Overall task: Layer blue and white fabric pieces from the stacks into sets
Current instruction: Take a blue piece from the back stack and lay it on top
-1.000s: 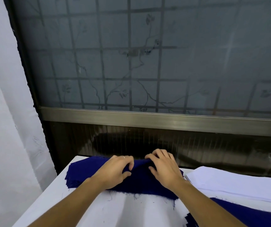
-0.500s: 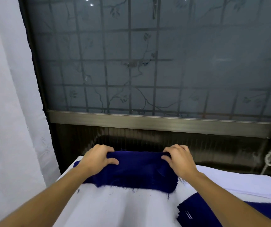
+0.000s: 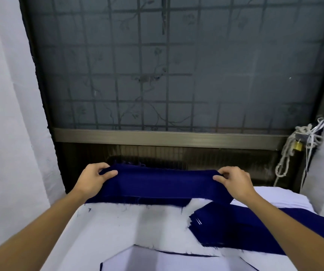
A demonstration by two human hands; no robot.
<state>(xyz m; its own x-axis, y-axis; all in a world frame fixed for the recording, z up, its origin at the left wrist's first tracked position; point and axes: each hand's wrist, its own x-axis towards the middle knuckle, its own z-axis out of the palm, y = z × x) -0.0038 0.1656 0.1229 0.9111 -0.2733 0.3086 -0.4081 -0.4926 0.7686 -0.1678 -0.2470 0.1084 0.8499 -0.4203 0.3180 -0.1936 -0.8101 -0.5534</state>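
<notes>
A frosted window point(image 3: 157, 75) with a metal grille fills the upper frame, close behind the worktop's point(image 3: 128, 227) far edge. A white curtain point(image 3: 6, 114) hangs at left, and one knotted rope point(image 3: 286, 153) with one brass padlock point(image 3: 298, 146) hangs at right. Two hands are in view, the left hand point(image 3: 92, 179) and the right hand point(image 3: 233, 181), each grip pinched on one end of a single blue fabric piece point(image 3: 165, 184), stretched across centre frame above the far edge. One blue stack point(image 3: 235, 227) lies at lower right, with one white stack point(image 3: 270, 196) just behind it. White surface spreads between the forearms at lower centre.
</notes>
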